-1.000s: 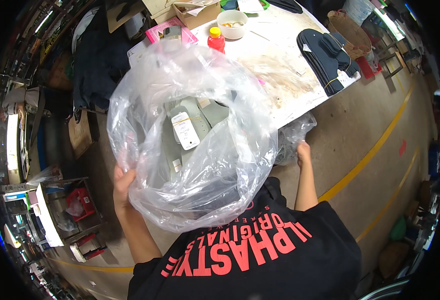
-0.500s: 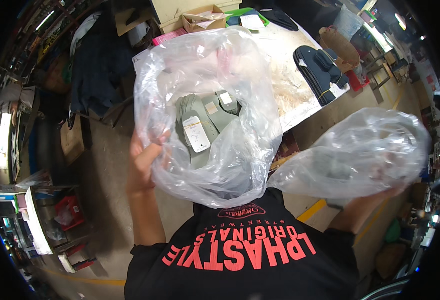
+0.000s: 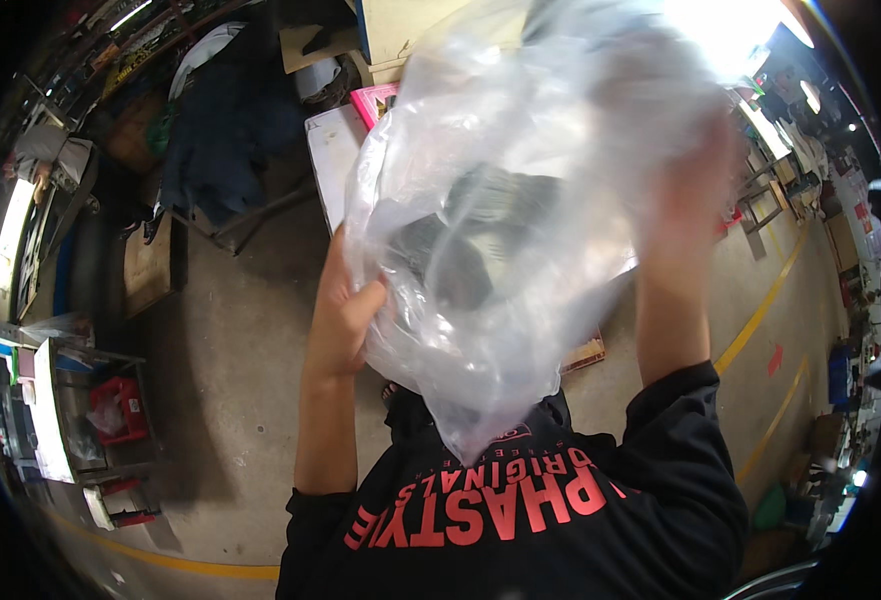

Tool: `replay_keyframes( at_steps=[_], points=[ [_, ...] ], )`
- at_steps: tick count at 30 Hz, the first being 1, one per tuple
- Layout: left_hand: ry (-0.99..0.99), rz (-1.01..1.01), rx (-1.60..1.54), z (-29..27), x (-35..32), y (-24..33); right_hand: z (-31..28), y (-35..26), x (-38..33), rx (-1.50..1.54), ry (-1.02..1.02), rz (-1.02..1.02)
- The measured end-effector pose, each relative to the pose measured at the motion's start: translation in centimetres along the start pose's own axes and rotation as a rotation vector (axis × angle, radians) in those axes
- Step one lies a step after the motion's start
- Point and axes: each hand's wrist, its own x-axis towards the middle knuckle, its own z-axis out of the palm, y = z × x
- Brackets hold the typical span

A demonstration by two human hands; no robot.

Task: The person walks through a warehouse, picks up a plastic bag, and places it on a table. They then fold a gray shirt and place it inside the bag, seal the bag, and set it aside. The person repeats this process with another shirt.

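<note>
A large clear plastic bag [image 3: 410, 340] fills the middle of the view. On its left side my left hand [image 3: 348, 318] is closed, thumb and fingers pinching the plastic. My right hand [image 3: 695, 185] is raised at the upper right of the bag, against the plastic. Motion smears it, and its fingers cannot be made out. Through the bag show grey flat pieces [image 3: 520, 200], blurred behind the film. The bag's lower corner hangs in front of my black shirt [image 3: 560, 470].
Behind the bag is a white table [image 3: 335, 150] with a pink box [image 3: 370, 100]. To the left, dark cloth [image 3: 220, 160] hangs over a rack. A red crate [image 3: 118, 410] sits on a lower-left shelf. Yellow lines [image 3: 760, 310] mark the floor at right.
My right hand swung up and inward from the lower right, bringing the loose end of the bag up over the rest. My left hand keeps its grip. The view has shifted left.
</note>
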Motion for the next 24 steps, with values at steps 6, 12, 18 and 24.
replay_keyframes(
  at_steps=[6,12,18,24],
  points=[
    [0.165,0.093,-0.054,-1.5,-0.7,2.8,-6.0,2.3,0.6,-0.441,0.642,0.105],
    [0.231,0.169,-0.078,-0.3,0.4,5.6,-5.2,-1.9,-1.1,-0.761,0.399,-0.174],
    [0.020,0.179,-0.051,0.7,1.8,4.9,-3.8,3.1,-2.6,-1.194,0.164,0.166],
    [-0.195,0.591,0.675,3.4,3.7,0.6,-2.9,3.2,-5.2,-1.069,-0.029,0.225]
  ],
)
